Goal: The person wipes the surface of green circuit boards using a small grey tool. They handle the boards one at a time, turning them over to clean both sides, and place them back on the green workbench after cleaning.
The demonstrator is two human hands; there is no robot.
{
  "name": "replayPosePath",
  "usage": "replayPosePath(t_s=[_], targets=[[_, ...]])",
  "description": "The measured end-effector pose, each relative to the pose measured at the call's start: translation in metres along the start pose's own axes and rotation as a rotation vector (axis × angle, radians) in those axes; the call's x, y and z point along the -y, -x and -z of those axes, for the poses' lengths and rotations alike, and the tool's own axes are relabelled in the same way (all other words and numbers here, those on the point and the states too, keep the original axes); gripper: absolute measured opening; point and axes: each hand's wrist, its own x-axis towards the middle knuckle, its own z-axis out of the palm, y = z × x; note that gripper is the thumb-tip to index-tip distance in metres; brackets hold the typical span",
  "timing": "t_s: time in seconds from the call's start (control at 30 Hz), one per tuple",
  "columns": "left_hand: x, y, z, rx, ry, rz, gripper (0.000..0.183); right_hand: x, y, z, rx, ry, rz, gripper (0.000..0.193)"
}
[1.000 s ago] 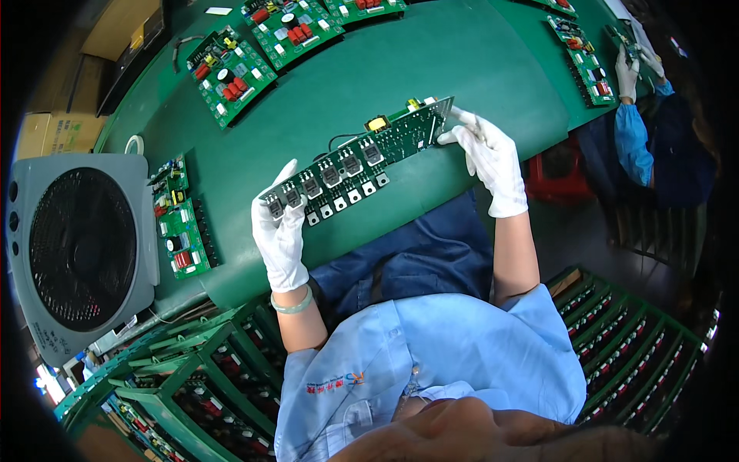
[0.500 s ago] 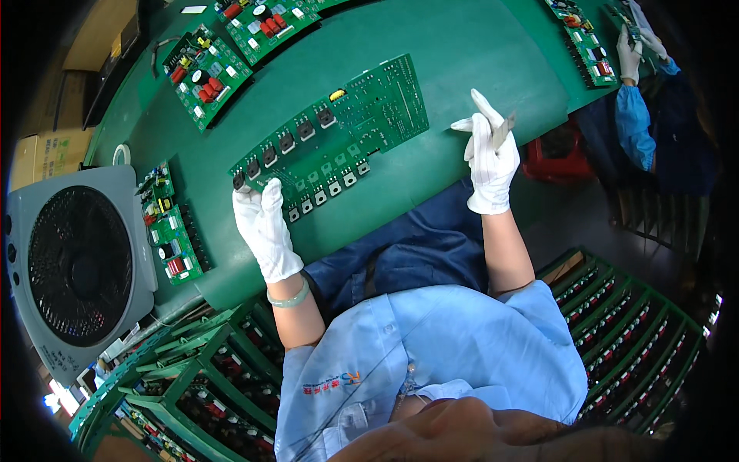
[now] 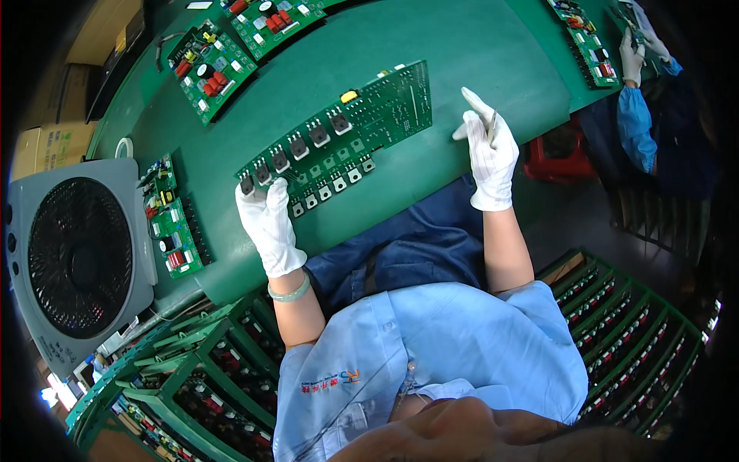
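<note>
My left hand (image 3: 267, 225), in a white glove, pinches the near-left corner of a green circuit board (image 3: 312, 160) between thumb and fingers. The board is held tilted above the green mat, with a row of black transistors along one long edge, silver-tabbed ones along the other and a yellow part near its far side. To the right of the board and apart from it is my right hand (image 3: 491, 158), also gloved. Its index finger stretches forward, while a thin metal tool, seemingly tweezers (image 3: 493, 122), sticks out between the other fingers; the gripped part is hidden.
Populated boards lie at the far left (image 3: 209, 75) and beside a grey fan (image 3: 85, 254) on the left. Another board (image 3: 583, 42) lies far right, near a co-worker's gloved hands (image 3: 633, 58). Racks full of boards stand behind at left (image 3: 192, 369) and right (image 3: 631, 331).
The circuit board has shifted slightly right and tilted differently, along with my left hand. My right hand has turned, and the tweezers now show as a narrow edge.
</note>
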Motion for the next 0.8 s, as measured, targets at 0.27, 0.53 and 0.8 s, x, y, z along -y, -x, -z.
replayPosePath(t_s=[0.27,0.53,0.8], targets=[[-0.008,0.005,0.003,0.184,0.073,-0.097,0.045,-0.001,0.027,0.012,0.295,0.098,0.408,0.021],[-0.014,0.007,0.016,0.443,0.453,0.047,0.076,0.028,0.047,-0.003,0.479,0.240,0.765,0.036],[-0.054,-0.002,-0.001,0.676,-0.019,-0.156,0.042,0.034,0.052,-0.008,0.500,0.302,0.725,0.039]])
